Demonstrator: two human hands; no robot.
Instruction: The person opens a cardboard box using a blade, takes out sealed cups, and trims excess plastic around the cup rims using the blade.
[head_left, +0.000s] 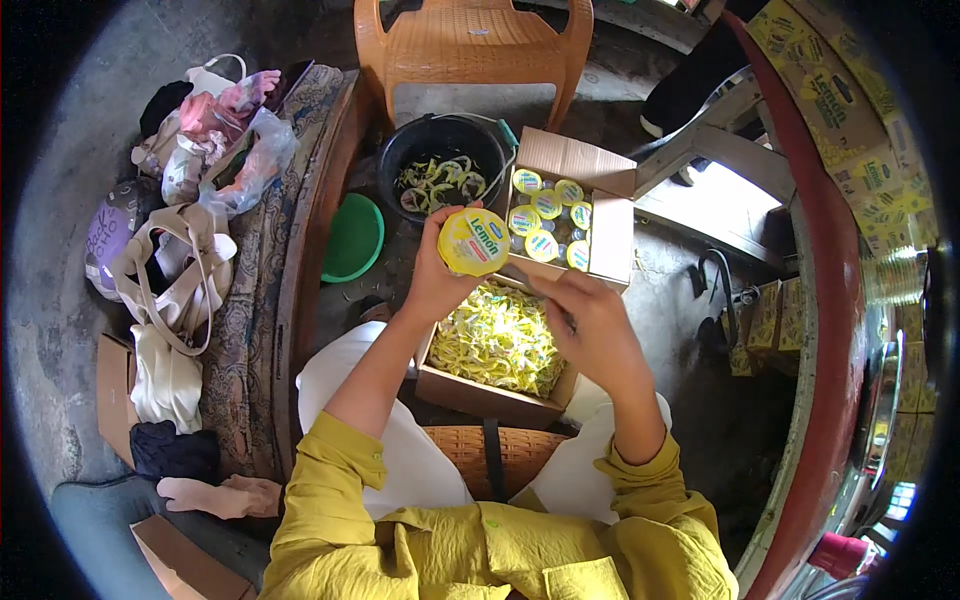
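Note:
My left hand holds a cup with a yellow printed lid, its lid facing up. Close to the cup's right side is my right hand, with fingers curled and partly blurred; it seems to hold a small thin tool, too unclear to name. Below both hands a cardboard box is filled with yellow printed strips. Beyond them an open cardboard carton contains several lidded cups. A black bucket with more yellow strips or rings inside stands to that carton's left.
A green plastic basin stands left of the bucket. Past the bucket is an orange plastic chair. Bags and clothing lie on a patterned bench at left. Printed yellow cartons are stacked at right, near another person's dark-clothed leg.

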